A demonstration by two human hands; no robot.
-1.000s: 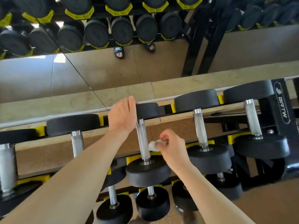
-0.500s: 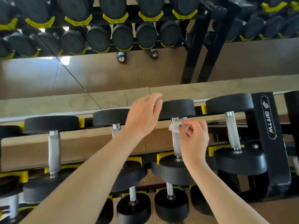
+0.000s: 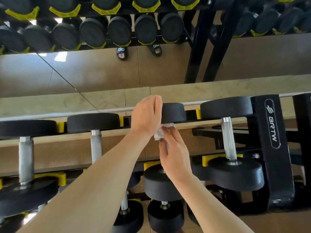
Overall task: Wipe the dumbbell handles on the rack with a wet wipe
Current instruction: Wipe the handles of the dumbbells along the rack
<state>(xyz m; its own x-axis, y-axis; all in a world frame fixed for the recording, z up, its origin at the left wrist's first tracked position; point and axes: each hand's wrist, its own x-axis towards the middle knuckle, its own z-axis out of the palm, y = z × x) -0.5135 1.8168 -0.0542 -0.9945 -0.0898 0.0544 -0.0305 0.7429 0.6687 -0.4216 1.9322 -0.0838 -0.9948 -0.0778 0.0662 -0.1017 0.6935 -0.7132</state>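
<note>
Mid-wipe: right hand (image 3: 175, 153) pinches crumpled white wet wipe (image 3: 162, 132) round a knurled steel dumbbell handle (image 3: 166, 145), mostly hidden, below the black rubber head (image 3: 173, 112) the left hand (image 3: 145, 116) seemingly cups; next, stroke downward.

A mirror (image 3: 101, 73) is standing behind the weights, showing two sandalled feet (image 3: 122, 53) on a brown floor (image 3: 168, 68).

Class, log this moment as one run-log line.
left hand: grips dumbbell head | right hand: holds wet wipe round handle | stage: wiping | rack: dumbbells seated
</note>
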